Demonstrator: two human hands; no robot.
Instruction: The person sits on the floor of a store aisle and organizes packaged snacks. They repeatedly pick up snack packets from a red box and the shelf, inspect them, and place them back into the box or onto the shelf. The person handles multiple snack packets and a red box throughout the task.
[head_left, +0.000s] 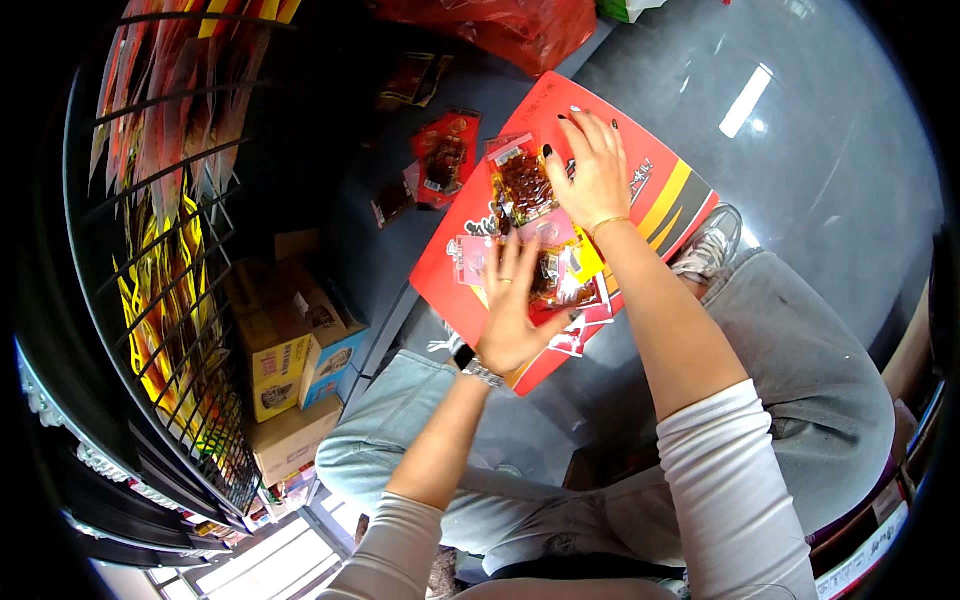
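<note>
A red printed board or box panel (466, 217), with yellow and black stripes, lies tilted before me and bears several small plastic snack packets (529, 184). My left hand (514, 311) is over the packets at its near side, fingers spread and slightly blurred; whether it touches them I cannot tell. My right hand (592, 169) rests flat on the panel, fingers apart, its thumb beside the upper brown-and-red packet. A yellow packet (587, 259) lies between my hands, near red and pink packets (592, 311) at the panel's near edge.
More packets (446, 157) lie on the dark shelf base left of the panel. A red plastic bag (517, 30) is at the top. Black wire racks (161, 292) with hanging snack bags stand left, beside stacked cardboard boxes (281, 375). My sneaker (709, 244) is right of the panel.
</note>
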